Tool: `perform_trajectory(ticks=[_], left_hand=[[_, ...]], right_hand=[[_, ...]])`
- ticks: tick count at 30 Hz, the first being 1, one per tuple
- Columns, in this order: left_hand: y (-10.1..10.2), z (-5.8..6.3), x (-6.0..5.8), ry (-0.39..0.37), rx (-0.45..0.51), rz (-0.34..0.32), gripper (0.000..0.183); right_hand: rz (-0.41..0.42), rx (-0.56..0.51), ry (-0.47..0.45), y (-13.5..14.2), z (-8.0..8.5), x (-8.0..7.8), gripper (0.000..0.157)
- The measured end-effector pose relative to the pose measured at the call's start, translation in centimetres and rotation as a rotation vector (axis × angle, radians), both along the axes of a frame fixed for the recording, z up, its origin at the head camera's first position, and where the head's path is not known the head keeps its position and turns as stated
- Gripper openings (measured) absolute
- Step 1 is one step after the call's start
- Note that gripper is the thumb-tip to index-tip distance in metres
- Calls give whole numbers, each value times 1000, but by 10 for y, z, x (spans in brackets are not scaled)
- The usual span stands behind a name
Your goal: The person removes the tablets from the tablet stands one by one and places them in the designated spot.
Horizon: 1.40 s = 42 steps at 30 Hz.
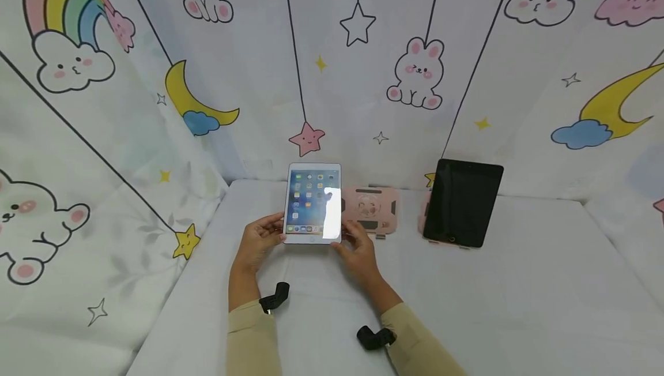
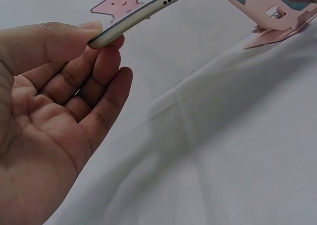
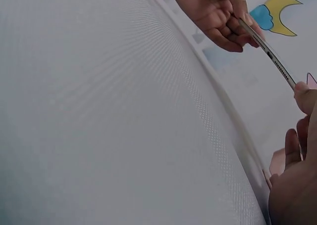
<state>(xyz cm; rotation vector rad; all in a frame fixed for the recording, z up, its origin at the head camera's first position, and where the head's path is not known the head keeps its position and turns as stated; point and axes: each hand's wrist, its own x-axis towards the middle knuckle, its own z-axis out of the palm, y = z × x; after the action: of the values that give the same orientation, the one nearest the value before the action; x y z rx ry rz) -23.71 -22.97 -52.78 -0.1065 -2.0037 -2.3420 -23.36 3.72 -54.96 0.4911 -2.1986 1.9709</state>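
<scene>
A white-framed tablet (image 1: 311, 203) with its screen lit and app icons showing is held up in both hands, tilted toward the head camera. My left hand (image 1: 257, 243) pinches its lower left corner; in the left wrist view the thumb lies on the front and the fingers (image 2: 106, 61) curl behind. At the lower right corner my right hand (image 1: 359, 252) grips it, thumb in front. The tablet's thin bottom edge (image 3: 270, 54) with speaker holes spans both hands in the right wrist view. Just right of it stands a pink tablet stand (image 1: 370, 209) with a round cutout pattern.
A second tablet (image 1: 463, 203), black with a dark screen, leans on another pink stand (image 1: 424, 211) to the right. A white cloth (image 1: 493, 307) covers the table. Behind it hangs a printed curtain (image 1: 249, 47). Black wrist cameras (image 1: 376, 338) sit at both sleeves.
</scene>
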Motion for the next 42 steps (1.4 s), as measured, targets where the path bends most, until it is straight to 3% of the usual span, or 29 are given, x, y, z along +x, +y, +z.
perform_trajectory(ticks=[11, 22, 35, 42], left_hand=[[-8, -3, 1, 15, 62, -46, 58], [-7, -3, -2, -138, 27, -11, 60], [-6, -3, -4, -257, -181, 93, 52], [-6, 1, -5, -338, -218, 140, 55]], right_hand=[[44, -27, -17, -6, 0, -3, 69], [-17, 72, -86, -6, -3, -7, 66], [-61, 242, -186, -9, -1, -11, 65], [-65, 284, -205, -11, 1, -12, 67]])
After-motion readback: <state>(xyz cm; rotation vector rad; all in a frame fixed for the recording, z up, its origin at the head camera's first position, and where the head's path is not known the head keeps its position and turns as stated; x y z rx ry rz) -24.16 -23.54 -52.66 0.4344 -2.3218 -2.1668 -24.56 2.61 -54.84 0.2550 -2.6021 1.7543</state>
